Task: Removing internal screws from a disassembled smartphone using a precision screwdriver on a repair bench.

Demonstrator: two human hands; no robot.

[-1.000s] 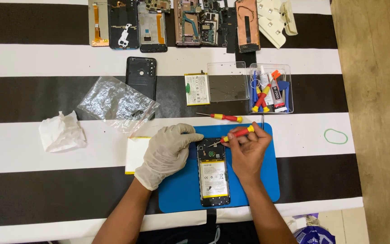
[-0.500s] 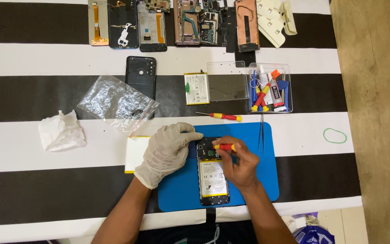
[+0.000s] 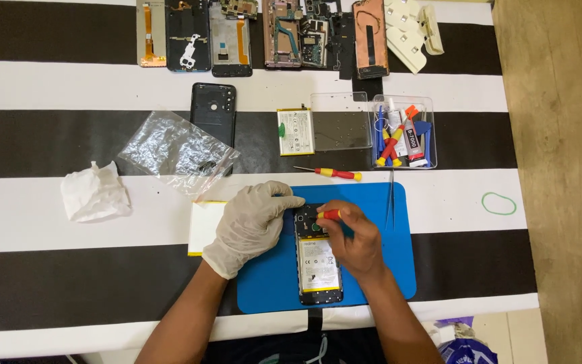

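Red-and-yellow plastic is showing between the curled fingers of the right hand (image 3: 355, 244): a small screwdriver (image 3: 329, 214), pinched closed near its handle, with its tip hidden under the fingers so the exact spot it is touching cannot be made out. That hand is lying over the upper half of an opened phone (image 3: 318, 266), covering part of its right edge, while the white battery label is showing below. The left hand (image 3: 250, 226), wearing a pale glove, is resting palm down with fingers loosely bent, its fingertips touching the phone's top left corner; whether it is gripping anything is unclear. It is also covering part of a white, yellow-edged pad (image 3: 203, 226) to the left. The phone is lying upright on a blue mat (image 3: 271, 283) near the table's near edge.

Just right of the hands, tweezers (image 3: 391, 199) are lying on the mat. Farther away, a second screwdriver (image 3: 331, 173), a loose battery (image 3: 296, 131) and a clear tray of tools (image 3: 404, 131) are sitting. To the far left, a crumpled plastic bag (image 3: 176, 152) is partly covering a black back cover (image 3: 213, 108). Dismantled phones along the far edge are being cut off by the frame.
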